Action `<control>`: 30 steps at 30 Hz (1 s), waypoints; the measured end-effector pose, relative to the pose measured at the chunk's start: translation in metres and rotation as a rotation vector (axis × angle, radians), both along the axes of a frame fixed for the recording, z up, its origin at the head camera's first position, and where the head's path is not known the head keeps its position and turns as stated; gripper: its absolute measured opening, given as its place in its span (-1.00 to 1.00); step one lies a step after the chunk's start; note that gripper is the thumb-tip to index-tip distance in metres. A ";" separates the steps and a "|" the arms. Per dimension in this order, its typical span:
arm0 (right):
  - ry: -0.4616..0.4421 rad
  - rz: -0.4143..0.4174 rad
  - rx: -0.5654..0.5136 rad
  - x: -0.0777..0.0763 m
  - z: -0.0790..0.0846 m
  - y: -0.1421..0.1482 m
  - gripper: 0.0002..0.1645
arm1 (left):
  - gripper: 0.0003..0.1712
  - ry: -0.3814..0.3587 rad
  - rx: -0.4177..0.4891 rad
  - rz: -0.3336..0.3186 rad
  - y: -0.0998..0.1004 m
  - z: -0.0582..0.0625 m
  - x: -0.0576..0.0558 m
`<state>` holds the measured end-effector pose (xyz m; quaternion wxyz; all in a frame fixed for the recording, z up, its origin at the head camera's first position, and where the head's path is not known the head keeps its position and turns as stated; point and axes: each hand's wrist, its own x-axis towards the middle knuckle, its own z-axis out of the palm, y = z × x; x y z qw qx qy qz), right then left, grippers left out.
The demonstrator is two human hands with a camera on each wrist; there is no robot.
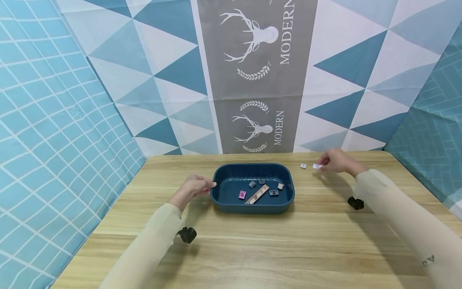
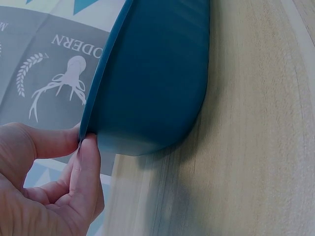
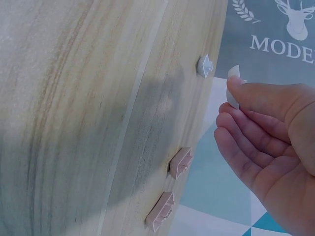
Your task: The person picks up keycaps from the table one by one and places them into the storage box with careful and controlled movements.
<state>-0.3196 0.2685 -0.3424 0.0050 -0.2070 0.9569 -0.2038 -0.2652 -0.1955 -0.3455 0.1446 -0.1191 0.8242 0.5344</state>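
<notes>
My left hand [image 1: 196,185] pinches the left rim of a dark blue plastic tub [image 1: 252,209] between thumb and fingers; the left wrist view shows the pinch on the tub's rim [image 2: 93,93] closely. Inside the tub lie a long beige spacebar keycap [image 1: 262,190], a pink keycap [image 1: 242,194] and several small grey or beige ones. Right of the tub, my right hand [image 1: 337,160] pinches a white keycap [image 1: 317,166] just above the table's back edge. Another white keycap [image 1: 303,165] lies on the wood to its left.
In the right wrist view, two pinkish keycaps, a shorter one [image 3: 180,163] and a longer one [image 3: 160,212], lie hollow side up near the table edge. A patterned cloth [image 1: 260,92] hangs behind the wooden table [image 1: 252,249]. Black wrist devices show below both sleeves.
</notes>
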 end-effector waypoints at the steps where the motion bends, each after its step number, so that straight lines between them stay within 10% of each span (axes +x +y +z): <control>1: 0.003 0.001 0.000 0.001 0.000 -0.001 -0.82 | -0.61 0.000 0.001 -0.001 0.000 0.000 0.000; 30: 0.004 0.013 -0.026 0.017 0.015 -0.013 -0.81 | -0.60 0.029 -0.006 0.002 0.001 0.000 0.003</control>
